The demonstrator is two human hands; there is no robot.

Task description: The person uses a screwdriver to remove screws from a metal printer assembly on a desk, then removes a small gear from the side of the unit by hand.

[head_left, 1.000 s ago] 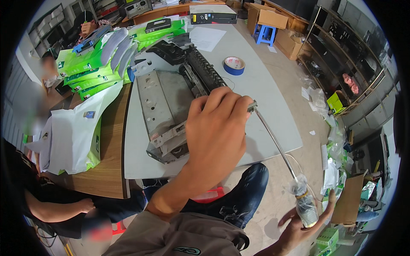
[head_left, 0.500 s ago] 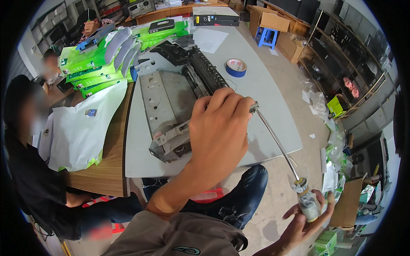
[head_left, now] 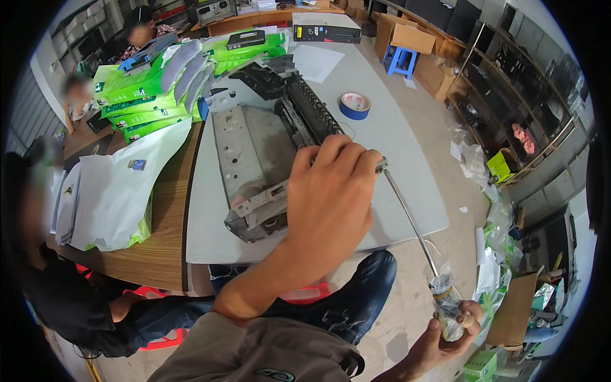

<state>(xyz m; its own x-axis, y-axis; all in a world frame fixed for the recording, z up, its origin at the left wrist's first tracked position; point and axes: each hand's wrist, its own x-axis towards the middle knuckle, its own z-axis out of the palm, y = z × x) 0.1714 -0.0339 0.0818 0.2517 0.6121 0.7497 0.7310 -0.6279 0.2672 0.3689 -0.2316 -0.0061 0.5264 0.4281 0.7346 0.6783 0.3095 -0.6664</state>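
The machine (head_left: 251, 149) looks part-stripped, its black unit (head_left: 309, 105) in place, while your right hand (head_left: 447, 349) grips the screwdriver (head_left: 444, 296) and your left hand (head_left: 334, 200) curls over it, hold hidden.

A machine chassis (head_left: 251, 140), grey and scuffed sheet metal with a black ribbed assembly (head_left: 312, 108) along its right side, lies open on the pale tabletop (head_left: 404, 159). A long-shafted screwdriver (head_left: 424, 245), its handle wrapped in clear plastic, slants beyond the tabletop's near edge.
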